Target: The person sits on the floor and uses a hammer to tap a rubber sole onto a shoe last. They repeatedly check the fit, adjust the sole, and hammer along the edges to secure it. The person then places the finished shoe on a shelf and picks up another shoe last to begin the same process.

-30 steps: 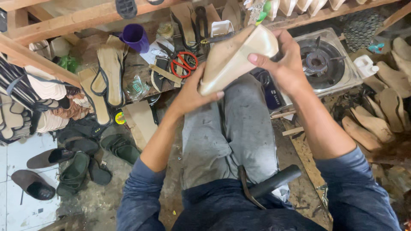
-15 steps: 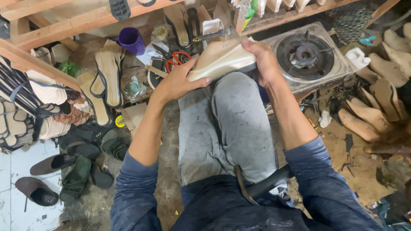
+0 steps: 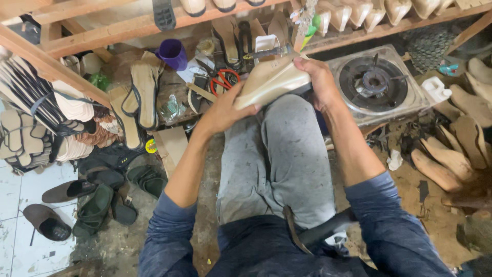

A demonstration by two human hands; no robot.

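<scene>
Over the knees, the cream wedge sole (image 3: pixel 271 82) lay with its long axis running from the left hand (image 3: pixel 225 110), which was closed under its near end, up to the right hand (image 3: pixel 318 79), closed over the far end beside the stove (image 3: pixel 376 84).

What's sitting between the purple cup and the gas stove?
In the head view, between the purple cup and the gas stove: red-handled scissors and the cream shoe piece held in both hands.
</scene>
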